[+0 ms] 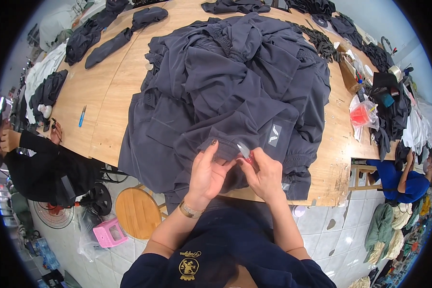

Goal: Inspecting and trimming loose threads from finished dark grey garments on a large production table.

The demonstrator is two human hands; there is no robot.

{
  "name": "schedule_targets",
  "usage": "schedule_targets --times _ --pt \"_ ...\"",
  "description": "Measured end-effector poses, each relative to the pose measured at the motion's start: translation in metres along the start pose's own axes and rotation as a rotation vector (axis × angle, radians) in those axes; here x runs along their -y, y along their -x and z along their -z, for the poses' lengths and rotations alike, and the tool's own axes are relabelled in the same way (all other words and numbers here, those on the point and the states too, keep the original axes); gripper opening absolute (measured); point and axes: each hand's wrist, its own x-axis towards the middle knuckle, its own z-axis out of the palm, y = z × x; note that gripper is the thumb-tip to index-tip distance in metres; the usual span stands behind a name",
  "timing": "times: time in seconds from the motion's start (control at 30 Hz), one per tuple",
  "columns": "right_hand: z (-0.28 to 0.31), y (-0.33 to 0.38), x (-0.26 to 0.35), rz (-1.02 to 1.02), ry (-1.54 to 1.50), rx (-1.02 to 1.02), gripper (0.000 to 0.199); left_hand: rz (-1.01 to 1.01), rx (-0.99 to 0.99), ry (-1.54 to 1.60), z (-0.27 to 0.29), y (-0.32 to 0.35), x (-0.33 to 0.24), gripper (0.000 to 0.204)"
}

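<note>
A large heap of dark grey garments (216,81) with gathered elastic edges covers the middle of the table in front of me. At its near side my left hand (206,176) pinches a gathered fabric edge (221,149), thumb and fingers closed on the cloth. Close beside it, my right hand (265,175) is closed around small thread snips (244,150) with a silver blade and a red handle. The blade points up and left, at the held edge; whether it touches the cloth I cannot tell. A pale patch (274,135) shows on the fabric to the right.
The wooden table (115,103) holds blue-handled snips (82,116) at left and a bag with a red drink (363,114) at right. Folded dark pieces (110,47) lie far left. People sit at left and right. A round stool (138,213) and a pink stool (110,234) stand below.
</note>
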Motion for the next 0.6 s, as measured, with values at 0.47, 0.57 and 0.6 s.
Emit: schedule_targets --times 0.47,0.57,0.6 --pt "-0.0018 -0.0004 -0.0006 0.077 0.129 -0.023 0.025 -0.015 -0.004 -0.009 0.0014 0.0034 0.0033 0.017" --pt "-0.0017 0.0003 -0.0040 0.088 0.132 -0.021 0.025 -0.033 -0.010 -0.026 0.0000 0.0039 0.0041 0.019" --pt "-0.0008 0.0005 -0.0037 0.088 0.133 -0.022 0.025 -0.032 -0.009 -0.026 -0.0006 0.0037 0.0044 0.019"
